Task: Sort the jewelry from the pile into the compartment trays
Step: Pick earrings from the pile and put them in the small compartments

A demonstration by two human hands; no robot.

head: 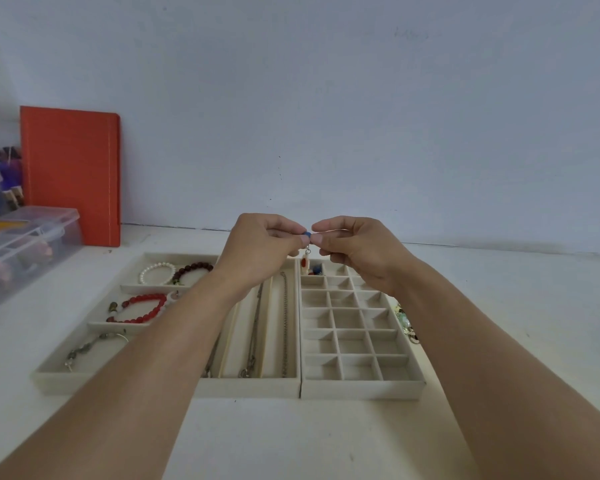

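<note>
Earring (306,258) with blue bead, pinched between left grip (264,241) and right grip (354,247), above grid tray (361,388).

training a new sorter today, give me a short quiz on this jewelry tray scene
1. True or false: both hands pinch one small earring above the trays.
2. Which bracelet shares the far compartment of the left tray with the pearl bracelet? A) dark brown bead bracelet B) gold bangle C) blue cord
3. Fill in: the leftover jewelry pile lies to the ____ of the grid tray.

Key
1. True: the left hand and right hand meet on it.
2. A, the dark brown bead bracelet.
3. Right.
</note>
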